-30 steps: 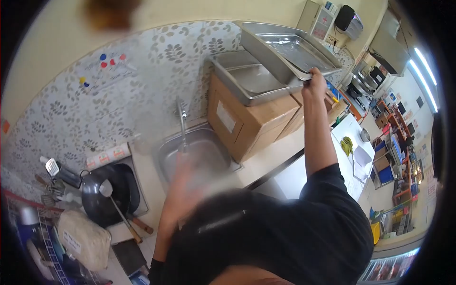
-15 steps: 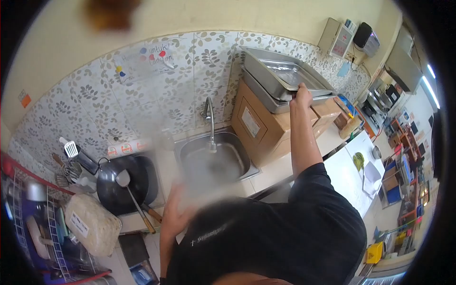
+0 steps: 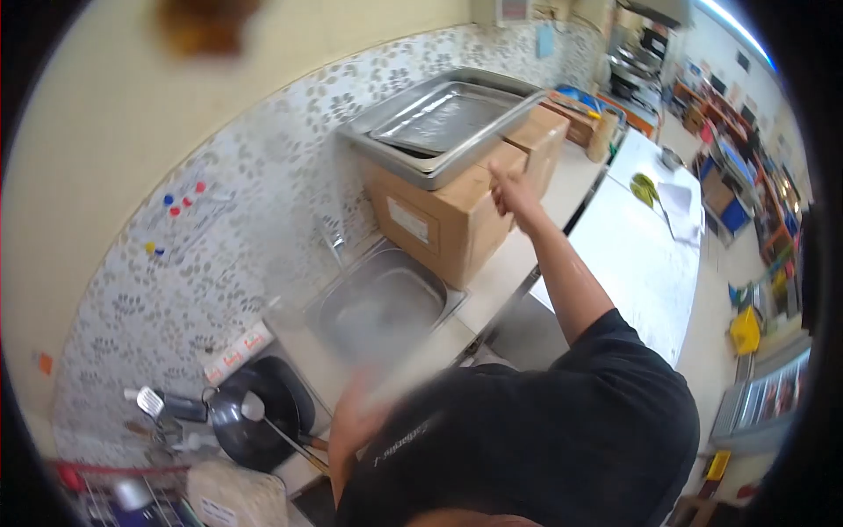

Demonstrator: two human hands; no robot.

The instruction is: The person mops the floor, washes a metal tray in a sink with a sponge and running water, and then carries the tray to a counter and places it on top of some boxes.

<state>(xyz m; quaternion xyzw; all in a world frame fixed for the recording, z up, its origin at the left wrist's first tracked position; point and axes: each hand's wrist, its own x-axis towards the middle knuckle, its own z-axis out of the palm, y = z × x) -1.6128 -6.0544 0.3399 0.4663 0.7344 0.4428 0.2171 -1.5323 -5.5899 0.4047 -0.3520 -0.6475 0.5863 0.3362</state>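
Observation:
My right hand [image 3: 515,197] is off the metal trays, just in front of a cardboard box [image 3: 443,198], with its thumb apart from loosely bent fingers and nothing in it. The stacked rectangular metal trays [image 3: 436,172] lie on top of the box, one nested in the other. My left hand [image 3: 358,411] is low in front of the steel sink [image 3: 386,303]; motion and a hazy patch smear its fingers. Above the sink, the faucet [image 3: 334,241] is blurred too.
Left of the sink stands a black wok [image 3: 263,417] with a long-handled ladle [image 3: 277,428] across it. A wrapped pale bundle [image 3: 237,496] is at lower left. To the right is a white table [image 3: 628,255] with green vegetables [image 3: 644,188].
My right hand has let go of the upper tray's edge and drawn back. The upper tray, tilted before, now lies down in the lower one. My view has turned to the right.

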